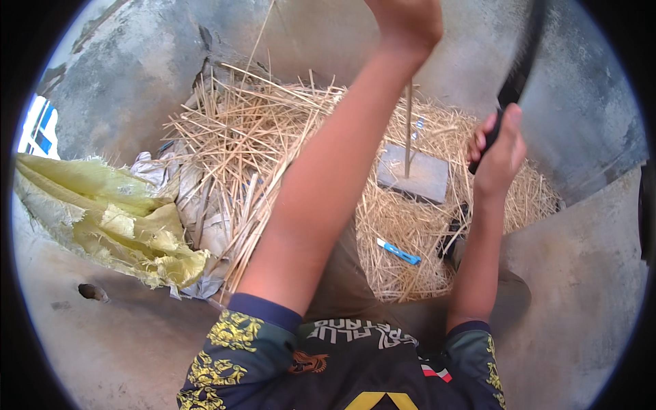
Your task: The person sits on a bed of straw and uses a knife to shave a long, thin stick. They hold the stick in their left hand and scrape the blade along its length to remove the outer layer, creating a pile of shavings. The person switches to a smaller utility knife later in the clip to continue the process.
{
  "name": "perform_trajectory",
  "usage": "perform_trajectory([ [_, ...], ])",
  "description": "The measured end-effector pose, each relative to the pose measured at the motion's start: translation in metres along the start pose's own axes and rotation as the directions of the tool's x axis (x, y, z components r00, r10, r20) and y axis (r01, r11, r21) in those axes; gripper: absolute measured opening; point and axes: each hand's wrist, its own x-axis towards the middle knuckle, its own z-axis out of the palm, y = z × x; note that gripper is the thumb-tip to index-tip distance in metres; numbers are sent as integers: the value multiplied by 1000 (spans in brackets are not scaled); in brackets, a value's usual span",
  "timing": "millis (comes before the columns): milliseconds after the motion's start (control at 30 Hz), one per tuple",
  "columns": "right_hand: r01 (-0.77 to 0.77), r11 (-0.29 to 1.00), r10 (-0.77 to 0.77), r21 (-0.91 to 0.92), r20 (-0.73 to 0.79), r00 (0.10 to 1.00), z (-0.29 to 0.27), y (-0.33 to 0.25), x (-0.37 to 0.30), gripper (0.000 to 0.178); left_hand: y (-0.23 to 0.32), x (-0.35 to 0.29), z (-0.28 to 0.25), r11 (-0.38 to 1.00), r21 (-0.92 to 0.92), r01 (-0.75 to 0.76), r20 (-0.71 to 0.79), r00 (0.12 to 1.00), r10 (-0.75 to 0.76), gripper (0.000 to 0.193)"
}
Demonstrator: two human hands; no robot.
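My right hand point(502, 150) is closed round the black handle of a large dark-bladed knife point(523, 65), raised on the right with the blade running up past the top edge. My left arm reaches up and forward, and only the wrist and base of my left hand point(406, 20) show; its fingers lie beyond the upper edge. Below that wrist a thin stick point(408, 133) stands upright, its lower end on a flat grey block point(427, 171). Whether my left hand grips the stick is hidden.
Cut straw-like strips point(403, 225) cover the floor around the block, with longer ones point(246, 130) heaped on the left. A blue utility knife point(398, 251) lies on them near my legs. A frayed yellow woven sack point(116, 219) is at far left. Concrete walls point(581, 89) curve around.
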Motion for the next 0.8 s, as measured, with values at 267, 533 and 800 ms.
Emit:
perform_trajectory([
  [267,-365,271,526,-891,-181,831,-86,305,-102,75,21,-6,12,996,-91,6,85,996,2,52],
  [533,-491,231,444,-840,-358,821,-66,303,-128,65,18,-11,2,945,-276,174,131,981,-143,47],
  [800,-829,543,793,-131,-244,558,-58,361,-121,64,2,0,5,911,-351,217,95,976,-196,45],
])
